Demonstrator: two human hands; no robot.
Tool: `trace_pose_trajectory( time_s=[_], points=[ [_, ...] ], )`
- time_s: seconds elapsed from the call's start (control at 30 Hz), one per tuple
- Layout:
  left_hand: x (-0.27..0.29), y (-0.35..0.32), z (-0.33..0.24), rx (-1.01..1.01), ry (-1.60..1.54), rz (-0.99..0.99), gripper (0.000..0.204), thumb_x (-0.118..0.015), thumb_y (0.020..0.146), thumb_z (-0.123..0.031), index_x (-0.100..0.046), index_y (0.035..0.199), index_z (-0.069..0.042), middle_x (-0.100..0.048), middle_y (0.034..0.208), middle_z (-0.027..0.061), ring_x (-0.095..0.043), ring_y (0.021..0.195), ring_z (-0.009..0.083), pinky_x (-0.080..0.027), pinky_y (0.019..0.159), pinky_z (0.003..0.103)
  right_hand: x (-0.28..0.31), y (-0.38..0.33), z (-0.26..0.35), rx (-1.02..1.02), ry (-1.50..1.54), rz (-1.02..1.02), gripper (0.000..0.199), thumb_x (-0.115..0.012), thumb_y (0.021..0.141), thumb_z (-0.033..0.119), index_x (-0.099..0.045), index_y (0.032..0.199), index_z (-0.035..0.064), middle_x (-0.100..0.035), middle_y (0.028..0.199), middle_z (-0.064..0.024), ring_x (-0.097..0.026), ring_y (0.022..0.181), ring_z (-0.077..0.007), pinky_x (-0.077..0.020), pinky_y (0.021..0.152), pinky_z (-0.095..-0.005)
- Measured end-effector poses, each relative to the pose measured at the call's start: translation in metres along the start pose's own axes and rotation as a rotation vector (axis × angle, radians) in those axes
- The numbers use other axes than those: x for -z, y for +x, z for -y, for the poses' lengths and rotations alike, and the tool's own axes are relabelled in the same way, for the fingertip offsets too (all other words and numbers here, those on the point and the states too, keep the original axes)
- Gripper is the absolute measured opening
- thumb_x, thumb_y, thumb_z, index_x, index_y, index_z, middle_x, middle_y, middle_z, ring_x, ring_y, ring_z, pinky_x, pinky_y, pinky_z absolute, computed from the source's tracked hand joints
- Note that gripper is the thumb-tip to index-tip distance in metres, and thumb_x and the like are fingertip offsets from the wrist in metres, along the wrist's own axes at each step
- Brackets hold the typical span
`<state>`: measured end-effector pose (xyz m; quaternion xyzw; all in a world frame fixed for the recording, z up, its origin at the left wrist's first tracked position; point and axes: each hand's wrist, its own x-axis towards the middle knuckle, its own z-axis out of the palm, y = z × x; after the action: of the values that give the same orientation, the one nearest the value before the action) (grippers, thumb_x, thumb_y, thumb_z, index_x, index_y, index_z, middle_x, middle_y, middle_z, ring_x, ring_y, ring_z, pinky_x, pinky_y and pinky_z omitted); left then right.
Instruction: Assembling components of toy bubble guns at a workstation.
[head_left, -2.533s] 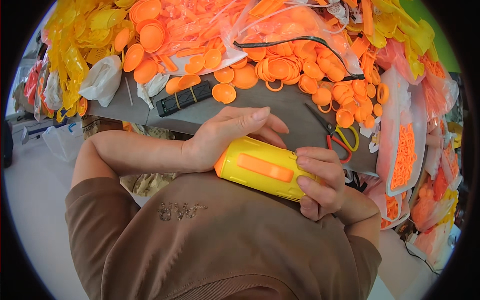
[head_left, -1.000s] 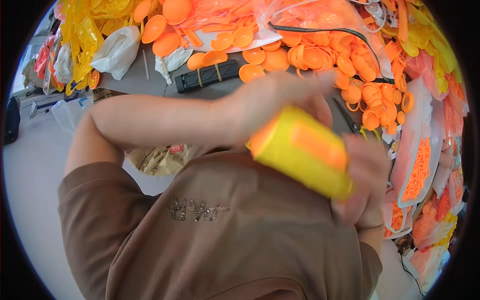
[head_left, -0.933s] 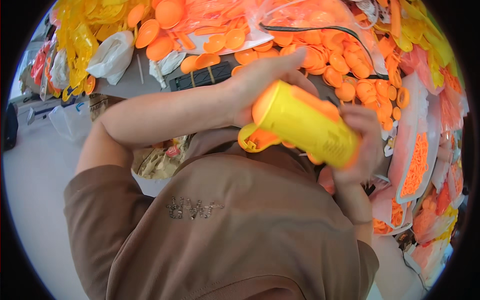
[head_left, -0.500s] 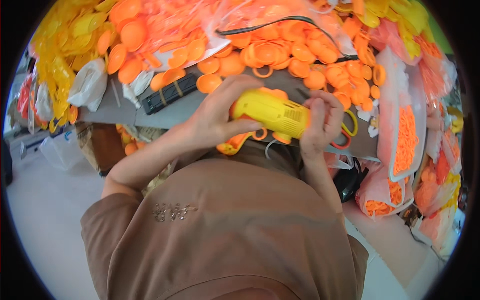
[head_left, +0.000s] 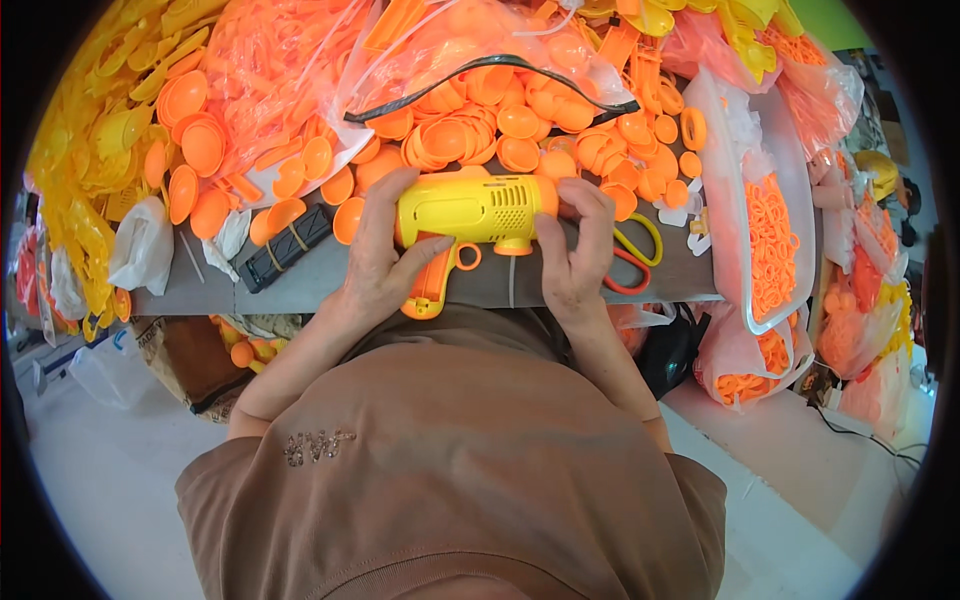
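Bright even light, sharp centre, fisheye bending, dark rim.

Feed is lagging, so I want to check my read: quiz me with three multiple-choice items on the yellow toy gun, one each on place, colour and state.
1. Where are the scissors?
A. right of the right hand
B. left of the left hand
C. on the floor

2. The yellow toy gun's grip is:
A. green
B. orange
C. black

3. The toy gun is:
A. lying loose
B. held by one hand
C. held by both hands

Answers:
1 A, handles show beside that hand.
2 B, orange below the yellow body.
3 C, a hand grips each end.
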<state>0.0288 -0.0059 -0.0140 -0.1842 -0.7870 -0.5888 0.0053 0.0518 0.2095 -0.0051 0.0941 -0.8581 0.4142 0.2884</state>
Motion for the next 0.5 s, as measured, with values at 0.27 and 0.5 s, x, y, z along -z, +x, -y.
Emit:
trace_pose_trajectory(
  time_s=[0.27, 0.5],
  points=[
    [0.005, -0.001, -0.001, -0.111, 0.110, 0.006, 0.065, -0.073, 0.070, -0.005, -0.041, 0.127, 0.002, -0.045, 0.123, 0.0193, -0.047, 0.113, 0.0309, -0.039, 0.094, 0.036, 0.051, 0.023, -0.026, -0.231, -0.160, -0.007, 0.012, -0.060, 0.080, -0.001, -0.060, 0.092, 0.0016, -0.059, 0.081, -0.0063, -0.056, 0.071, -0.0156, -0.0452, 0.066, -0.0260],
    [0.007, -0.002, -0.004, -0.142, 0.121, 0.042, 0.064, -0.073, 0.070, -0.005, -0.043, 0.126, 0.003, -0.047, 0.123, 0.0204, -0.047, 0.113, 0.0323, -0.039, 0.094, 0.038, 0.050, 0.035, -0.026, -0.057, -0.527, 0.252, 0.012, -0.065, 0.074, 0.007, -0.063, 0.086, 0.0045, -0.056, 0.081, -0.0081, -0.056, 0.077, -0.0277, -0.0445, 0.066, -0.0361]
  ],
)
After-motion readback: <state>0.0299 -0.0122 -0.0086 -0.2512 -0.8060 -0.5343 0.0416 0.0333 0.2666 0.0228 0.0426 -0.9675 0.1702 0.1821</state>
